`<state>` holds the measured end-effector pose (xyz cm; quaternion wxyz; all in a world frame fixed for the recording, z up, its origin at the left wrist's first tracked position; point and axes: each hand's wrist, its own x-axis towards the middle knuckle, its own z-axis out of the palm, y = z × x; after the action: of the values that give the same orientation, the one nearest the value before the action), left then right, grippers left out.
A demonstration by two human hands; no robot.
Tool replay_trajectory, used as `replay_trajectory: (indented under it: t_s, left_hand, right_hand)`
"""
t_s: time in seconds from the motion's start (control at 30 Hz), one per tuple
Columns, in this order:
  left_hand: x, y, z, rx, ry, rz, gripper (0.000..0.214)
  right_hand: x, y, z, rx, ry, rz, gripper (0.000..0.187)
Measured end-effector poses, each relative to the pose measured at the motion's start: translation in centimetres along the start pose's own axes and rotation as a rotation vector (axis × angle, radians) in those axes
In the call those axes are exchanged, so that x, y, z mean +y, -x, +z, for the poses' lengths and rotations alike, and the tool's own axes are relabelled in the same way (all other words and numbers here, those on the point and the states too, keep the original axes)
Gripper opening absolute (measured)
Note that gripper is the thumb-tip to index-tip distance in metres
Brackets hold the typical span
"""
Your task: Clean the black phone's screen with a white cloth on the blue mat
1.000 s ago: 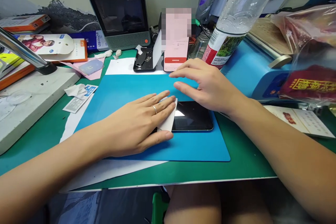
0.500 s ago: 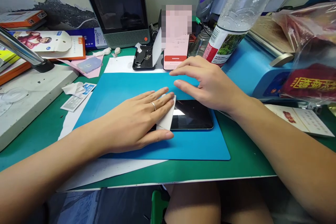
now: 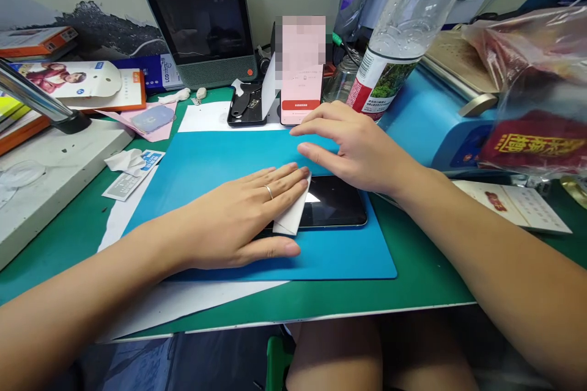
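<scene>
A black smartphone (image 3: 339,203) lies screen up on a blue mat (image 3: 339,259), its left end covered. My left hand (image 3: 238,214) rests flat over it, fingers stretched out and thumb apart, pressing on a folded white wipe (image 3: 290,219) that sits on the screen. A ring is on one finger of that hand. Just above the phone's far edge hovers my right hand (image 3: 355,145), fingers loosely bent and apart, with nothing in them.
Behind the mat stand a lit phone (image 3: 301,88), a black case (image 3: 246,111) and a smart display (image 3: 206,33). A tilted plastic bottle (image 3: 389,70) and a blue machine (image 3: 426,116) are at right. A lamp base (image 3: 68,165) and torn sachets (image 3: 131,174) lie left.
The whole view has shifted slightly. My left thumb has moved off the phone's near edge onto the mat, and the wipe has turned a little. My right hand stays nearly the same.
</scene>
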<state>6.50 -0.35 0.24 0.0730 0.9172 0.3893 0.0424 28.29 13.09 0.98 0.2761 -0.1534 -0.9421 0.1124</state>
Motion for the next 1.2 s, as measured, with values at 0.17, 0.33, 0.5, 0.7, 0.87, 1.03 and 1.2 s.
replay_trajectory:
  t_s: [0.17, 0.33, 0.5, 0.7, 0.87, 1.03, 1.2]
  left_hand:
    - [0.1, 0.0, -0.2, -0.005, -0.014, 0.006, 0.076]
    - [-0.2, 0.1, -0.3, 0.026, -0.031, 0.022, 0.070]
    - [-0.5, 0.1, -1.0, 0.088, -0.052, 0.003, 0.054]
    - [-1.2, 0.4, -1.8, 0.102, -0.010, 0.010, 0.044]
    - [-2.8, 1.4, -2.3, 0.110, 0.049, -0.073, 0.051]
    - [-4.1, 2.3, -2.7, 0.134, 0.060, -0.149, 0.049]
    - [-4.3, 2.5, -2.7, 0.131, 0.038, -0.175, 0.050]
  right_hand:
    - [0.3, 0.1, 0.1, -0.015, -0.013, -0.001, 0.026]
    - [0.3, 0.2, 0.0, -0.072, -0.025, 0.009, 0.024]
    - [0.0, 0.1, -0.5, -0.145, -0.069, 0.031, 0.025]
    - [-0.2, 0.0, -1.4, -0.386, -0.163, 0.104, 0.039]
    - [-0.1, 0.2, -1.8, -0.497, -0.159, 0.174, 0.065]
    - [0.1, 0.5, -1.6, -0.525, -0.091, 0.171, 0.088]
    - [0.3, 0.6, -1.4, -0.504, -0.054, 0.158, 0.076]
